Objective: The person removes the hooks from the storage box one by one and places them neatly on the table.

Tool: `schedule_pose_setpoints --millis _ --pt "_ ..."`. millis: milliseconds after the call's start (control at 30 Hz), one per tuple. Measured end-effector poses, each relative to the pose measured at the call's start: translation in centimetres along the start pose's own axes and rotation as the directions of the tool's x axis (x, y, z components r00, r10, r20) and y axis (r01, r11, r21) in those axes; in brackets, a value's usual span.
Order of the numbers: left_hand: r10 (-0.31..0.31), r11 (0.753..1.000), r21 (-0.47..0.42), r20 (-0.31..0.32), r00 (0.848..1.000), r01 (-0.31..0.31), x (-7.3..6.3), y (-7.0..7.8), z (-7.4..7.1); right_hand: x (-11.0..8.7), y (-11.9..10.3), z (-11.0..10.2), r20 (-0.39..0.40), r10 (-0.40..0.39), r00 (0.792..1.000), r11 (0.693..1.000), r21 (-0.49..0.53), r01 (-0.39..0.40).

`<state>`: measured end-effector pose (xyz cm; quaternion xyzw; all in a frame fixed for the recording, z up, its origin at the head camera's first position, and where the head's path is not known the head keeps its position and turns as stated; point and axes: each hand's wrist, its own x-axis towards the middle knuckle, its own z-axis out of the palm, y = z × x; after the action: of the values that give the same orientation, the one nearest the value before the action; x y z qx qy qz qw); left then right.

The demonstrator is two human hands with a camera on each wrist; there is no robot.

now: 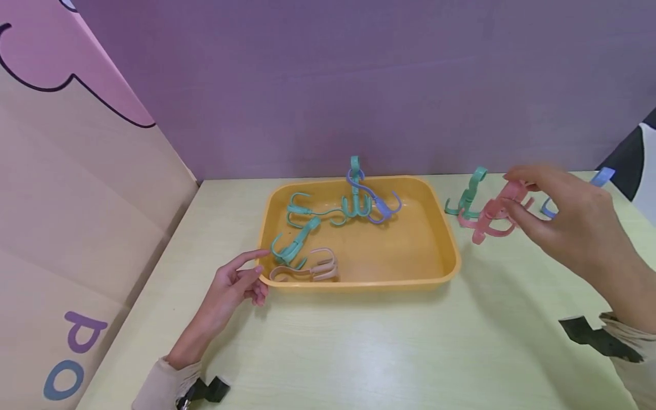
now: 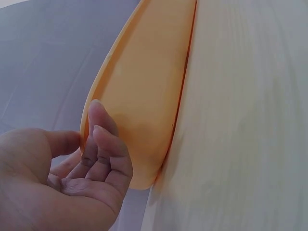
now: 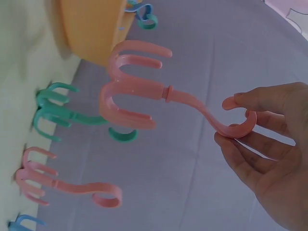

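Tray rim (image 1: 364, 284) pinched in your left hand (image 1: 230, 291), steady the pink four-pronged hook (image 3: 139, 89) right of it with your right hand (image 1: 581, 225) pinching its curl (image 3: 233, 132).

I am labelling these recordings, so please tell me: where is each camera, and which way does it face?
Head: on the person's head, facing forward and down at the yellow tray; the left hand and right hand show.
Left wrist: on that wrist, facing the left hand at the yellow tray's rim; of the body, only this hand shows.
Right wrist: on that wrist, facing the pink hook that the right hand holds; only this hand shows.
Shared: head and right wrist both show the pink hook and yellow tray.
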<state>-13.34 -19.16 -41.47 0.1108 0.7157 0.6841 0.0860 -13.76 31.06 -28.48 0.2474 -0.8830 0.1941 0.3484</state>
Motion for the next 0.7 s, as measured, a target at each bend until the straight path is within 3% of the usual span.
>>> schedule_pose_setpoints --millis 333,700 --pt "0.011 1.000 0.009 0.002 1.000 -0.011 0.0 0.0 -0.1 -1.7 1.3 1.5 0.085 -0.005 0.996 1.000 -0.006 0.006" --pt "0.008 1.000 0.010 0.002 1.000 -0.008 -0.1 0.2 0.1 -2.3 2.2 2.8 0.234 0.070 0.970 0.996 -0.073 -0.054"
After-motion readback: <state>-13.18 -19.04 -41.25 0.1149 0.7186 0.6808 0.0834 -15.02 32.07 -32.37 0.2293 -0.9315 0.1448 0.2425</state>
